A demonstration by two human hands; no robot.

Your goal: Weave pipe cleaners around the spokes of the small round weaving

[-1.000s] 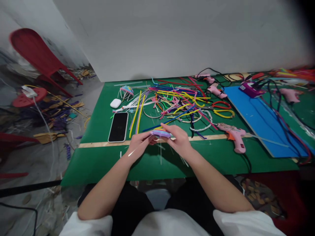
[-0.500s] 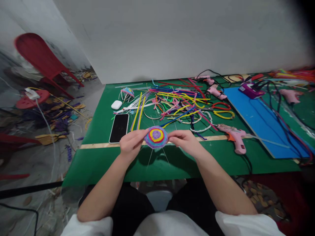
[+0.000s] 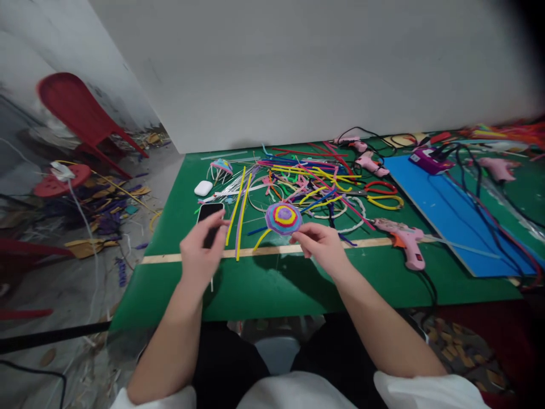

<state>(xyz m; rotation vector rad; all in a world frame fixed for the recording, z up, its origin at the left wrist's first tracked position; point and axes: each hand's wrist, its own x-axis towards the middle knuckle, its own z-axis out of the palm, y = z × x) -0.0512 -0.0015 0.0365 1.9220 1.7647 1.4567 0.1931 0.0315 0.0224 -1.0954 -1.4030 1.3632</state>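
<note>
A round disc (image 3: 284, 219) of coiled pipe cleaners, with rings of purple, yellow, red and blue, hangs above the table. My right hand (image 3: 319, 244) pinches it by its lower right edge. Off to the left is my left hand (image 3: 202, 250), slightly blurred, its thumb and fingers apart and apparently holding nothing. It hovers over the phone (image 3: 208, 213) and covers part of it. Yellow and purple pipe cleaners (image 3: 240, 213) lie just right of that hand. A thin white stick (image 3: 212, 284) shows below it; whether they touch I cannot tell.
Behind the disc lies a heap of pipe cleaners (image 3: 315, 176). A pink glue gun (image 3: 406, 241), scissors (image 3: 385, 200) and a blue board (image 3: 460, 227) are to the right. An earbud case (image 3: 203, 188) and small domed piece (image 3: 221, 166) sit at the left. A white panel (image 3: 298, 74) rises behind.
My left hand has let go of the disc and moved left and down, over the phone. The disc, still in my right hand, has shifted right and up.
</note>
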